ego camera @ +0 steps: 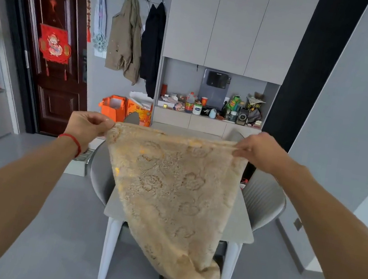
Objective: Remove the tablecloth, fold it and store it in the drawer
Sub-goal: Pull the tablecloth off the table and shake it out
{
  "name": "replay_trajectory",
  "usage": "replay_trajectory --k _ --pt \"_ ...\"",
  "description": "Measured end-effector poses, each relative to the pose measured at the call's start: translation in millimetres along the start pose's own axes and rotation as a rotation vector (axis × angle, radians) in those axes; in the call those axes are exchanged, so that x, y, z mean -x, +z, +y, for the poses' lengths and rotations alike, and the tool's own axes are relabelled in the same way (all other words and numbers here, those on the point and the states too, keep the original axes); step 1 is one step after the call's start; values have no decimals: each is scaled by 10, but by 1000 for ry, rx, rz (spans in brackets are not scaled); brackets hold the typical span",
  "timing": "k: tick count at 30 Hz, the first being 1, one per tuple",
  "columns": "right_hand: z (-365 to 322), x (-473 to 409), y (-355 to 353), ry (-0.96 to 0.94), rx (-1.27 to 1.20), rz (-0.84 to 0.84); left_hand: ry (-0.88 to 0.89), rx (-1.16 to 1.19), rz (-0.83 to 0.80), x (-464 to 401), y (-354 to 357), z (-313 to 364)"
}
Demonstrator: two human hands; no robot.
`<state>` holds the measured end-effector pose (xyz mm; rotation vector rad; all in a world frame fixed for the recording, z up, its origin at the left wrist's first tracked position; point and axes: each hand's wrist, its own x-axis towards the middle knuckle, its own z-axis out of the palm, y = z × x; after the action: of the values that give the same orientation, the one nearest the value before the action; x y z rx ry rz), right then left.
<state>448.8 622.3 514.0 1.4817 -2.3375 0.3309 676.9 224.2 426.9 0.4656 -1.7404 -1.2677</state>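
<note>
A beige lace tablecloth (171,193) with a flower pattern hangs in the air in front of me, lifted off the white table (240,228). My left hand (87,126) pinches its upper left corner and my right hand (259,150) pinches its upper right corner, with the top edge stretched level between them. The cloth narrows downward and its lower end bunches near the table's front right leg. Low drawer fronts (206,125) run under the cluttered shelf behind the table; all look closed.
Grey chairs (99,181) (262,202) stand at either side of the table. Orange bags (112,107) sit on the floor by a dark red door (53,50). Coats hang on wall hooks (127,36). Bottles and jars crowd the shelf (210,110). Grey floor lies open to the left.
</note>
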Motion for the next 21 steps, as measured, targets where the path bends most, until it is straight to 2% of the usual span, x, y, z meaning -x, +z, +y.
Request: replay_trajectory --k 2,3,5,8,11,13,21 --pt "17 -4 2 53 -39 167 -1 21 31 -19 28 -13" --pt "3 8 17 62 -49 134 5 11 23 -24 37 -12" --pt "4 31 44 70 -22 -47 -10 -25 -5 -25 61 -43" --pt "46 53 27 145 -65 51 -20 -24 7 -12 80 -57" --pt "66 94 13 132 -57 -83 -35 -52 -23 -1 91 -109" --pt "80 144 29 168 -76 -8 -56 13 -27 37 83 -120" --pt "193 217 -38 176 -94 -97 -81 79 -132 57 101 -146"
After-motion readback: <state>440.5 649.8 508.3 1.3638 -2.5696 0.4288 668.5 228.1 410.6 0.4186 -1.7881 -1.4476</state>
